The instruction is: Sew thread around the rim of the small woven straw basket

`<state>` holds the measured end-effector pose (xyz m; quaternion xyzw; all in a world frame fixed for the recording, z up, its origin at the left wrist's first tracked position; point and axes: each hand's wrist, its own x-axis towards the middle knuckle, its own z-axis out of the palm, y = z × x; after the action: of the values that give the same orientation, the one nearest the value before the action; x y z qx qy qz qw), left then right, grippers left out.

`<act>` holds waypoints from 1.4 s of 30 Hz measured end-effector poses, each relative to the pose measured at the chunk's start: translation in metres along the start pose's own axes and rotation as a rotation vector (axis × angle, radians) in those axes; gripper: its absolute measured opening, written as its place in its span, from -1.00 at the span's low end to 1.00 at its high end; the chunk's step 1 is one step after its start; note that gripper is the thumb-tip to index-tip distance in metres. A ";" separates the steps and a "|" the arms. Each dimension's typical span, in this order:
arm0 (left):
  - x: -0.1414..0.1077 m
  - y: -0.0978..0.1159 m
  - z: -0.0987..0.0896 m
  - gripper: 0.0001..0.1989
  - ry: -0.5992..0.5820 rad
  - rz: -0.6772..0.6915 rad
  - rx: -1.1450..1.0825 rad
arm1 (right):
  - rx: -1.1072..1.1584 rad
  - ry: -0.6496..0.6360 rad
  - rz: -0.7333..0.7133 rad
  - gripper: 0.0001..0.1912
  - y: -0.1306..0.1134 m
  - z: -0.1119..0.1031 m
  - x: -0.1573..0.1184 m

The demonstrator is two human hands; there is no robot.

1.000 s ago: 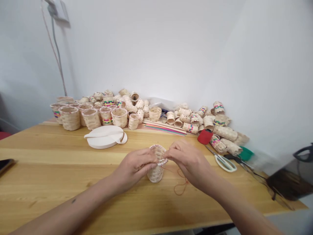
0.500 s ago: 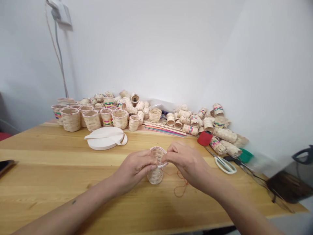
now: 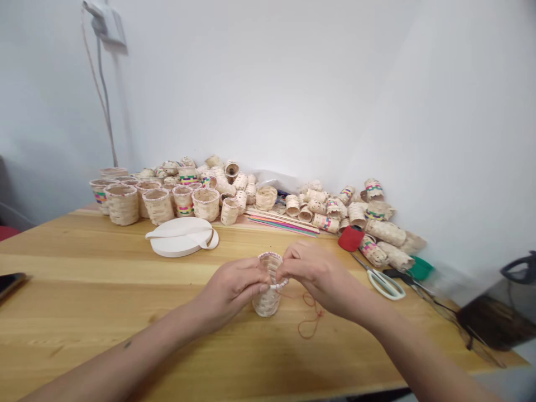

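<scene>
A small woven basket (image 3: 267, 302) stands upright in front of me, with white binding and reddish stitches round its rim. My left hand (image 3: 242, 285) pinches the rim at its left front side. At the right side of the rim, the fingers of my right hand (image 3: 302, 268) are pressed together; whatever they pinch is too small to make out. A loose red thread (image 3: 309, 322) runs from the rim and curls on the table just right of the basket.
Behind are a roll of white tape (image 3: 180, 237), finished baskets (image 3: 121, 205), coloured strips (image 3: 285, 224) and a pile of woven pieces (image 3: 316, 204). To the right lie a red spool (image 3: 350, 238), scissors (image 3: 386, 283) and a green object (image 3: 421, 268). A dark phone (image 3: 10, 286) lies far left.
My right hand has shifted slightly left along the rim. My left hand keeps its pinch, and the basket stands almost where it was.
</scene>
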<state>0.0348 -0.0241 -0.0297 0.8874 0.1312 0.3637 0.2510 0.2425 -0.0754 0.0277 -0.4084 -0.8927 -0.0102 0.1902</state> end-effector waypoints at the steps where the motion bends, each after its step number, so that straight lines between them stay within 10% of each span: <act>1: 0.000 0.000 0.000 -0.81 -0.001 0.001 -0.003 | 0.007 -0.003 -0.007 -0.76 0.000 -0.001 0.001; 15: 0.003 -0.003 0.000 -0.81 0.014 -0.055 -0.017 | 0.065 -0.201 -0.195 -0.77 0.011 -0.009 0.025; 28: 0.004 -0.012 -0.006 -0.77 0.068 -0.080 -0.104 | 0.221 -0.175 0.056 -0.81 0.014 -0.012 0.038; 42: 0.004 -0.013 -0.006 -0.76 0.059 -0.109 -0.091 | 0.133 -0.196 -0.088 -0.83 0.008 -0.004 0.044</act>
<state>0.0325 -0.0094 -0.0312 0.8556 0.1701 0.3808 0.3066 0.2239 -0.0388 0.0458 -0.3541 -0.9229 0.0807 0.1279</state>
